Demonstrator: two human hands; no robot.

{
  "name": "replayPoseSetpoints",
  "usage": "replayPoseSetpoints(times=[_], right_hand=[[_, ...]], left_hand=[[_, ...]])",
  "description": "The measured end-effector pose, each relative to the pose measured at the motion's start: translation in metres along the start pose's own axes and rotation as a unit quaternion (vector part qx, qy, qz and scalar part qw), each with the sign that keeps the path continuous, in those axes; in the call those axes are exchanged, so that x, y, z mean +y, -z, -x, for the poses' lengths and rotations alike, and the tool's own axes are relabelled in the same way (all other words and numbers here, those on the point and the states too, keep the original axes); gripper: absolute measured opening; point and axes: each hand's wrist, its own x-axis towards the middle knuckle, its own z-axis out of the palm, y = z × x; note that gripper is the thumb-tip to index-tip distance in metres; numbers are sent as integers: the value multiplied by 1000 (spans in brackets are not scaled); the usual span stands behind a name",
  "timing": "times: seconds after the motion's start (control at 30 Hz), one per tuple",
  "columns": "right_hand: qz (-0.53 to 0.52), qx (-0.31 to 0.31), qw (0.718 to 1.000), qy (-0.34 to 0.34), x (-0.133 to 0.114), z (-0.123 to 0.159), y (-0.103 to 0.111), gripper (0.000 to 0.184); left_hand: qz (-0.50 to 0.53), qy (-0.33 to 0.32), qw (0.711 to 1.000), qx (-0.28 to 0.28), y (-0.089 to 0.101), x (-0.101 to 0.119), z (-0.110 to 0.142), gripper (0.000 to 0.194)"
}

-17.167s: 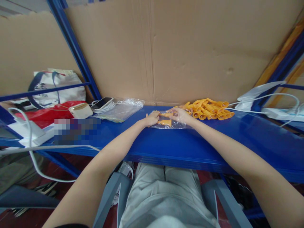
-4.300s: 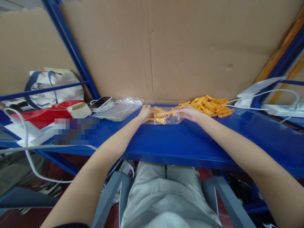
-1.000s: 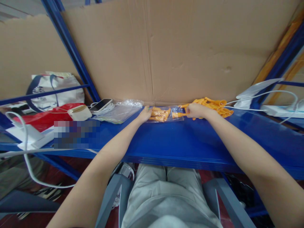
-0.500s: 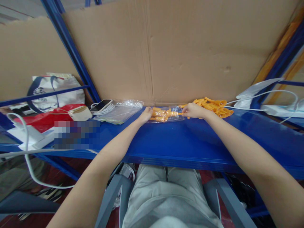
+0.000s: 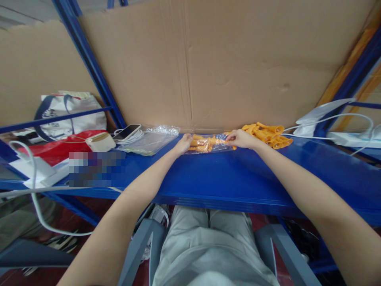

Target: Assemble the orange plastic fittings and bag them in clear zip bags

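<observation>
A small clear plastic bag (image 5: 208, 143) with several orange plastic parts in it lies on the blue shelf (image 5: 226, 174) near the cardboard wall. My left hand (image 5: 183, 143) pinches the bag's left end, fingers closed. At the bag's right end, my right hand (image 5: 242, 139) is closed on the bag's mouth and an orange part there. A loose pile of the same orange parts (image 5: 269, 134) lies just right of my right hand.
A stack of empty clear bags (image 5: 150, 138), a phone (image 5: 127, 131) with a white cable and a small white box (image 5: 99, 142) lie to the left. Further left are a red item and a tote bag (image 5: 70, 115). White cables and a charger (image 5: 348, 139) sit at the right.
My right hand has moved left from the loose pile to the bag's mouth, bringing an orange part to the bag. My left hand stays on the bag's left end.
</observation>
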Motion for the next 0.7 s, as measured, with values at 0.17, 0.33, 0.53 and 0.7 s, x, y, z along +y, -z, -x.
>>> replayPoseSetpoints(times=[0.17, 0.33, 0.53, 0.7], right_hand=[[-72, -18, 997, -23, 3, 0, -4, 11], [-15, -30, 999, 14, -6, -1, -11, 12], [36, -34, 998, -30, -10, 1, -7, 10], [-106, 8, 993, -52, -14, 3, -7, 4]], left_hand=[[7, 10, 1000, -12, 1, 9, 5, 38], [10, 1, 1000, -25, 1, 14, 10, 40], [4, -5, 999, -42, 4, 24, 18, 41], [1, -6, 999, -53, 5, 29, 22, 41]])
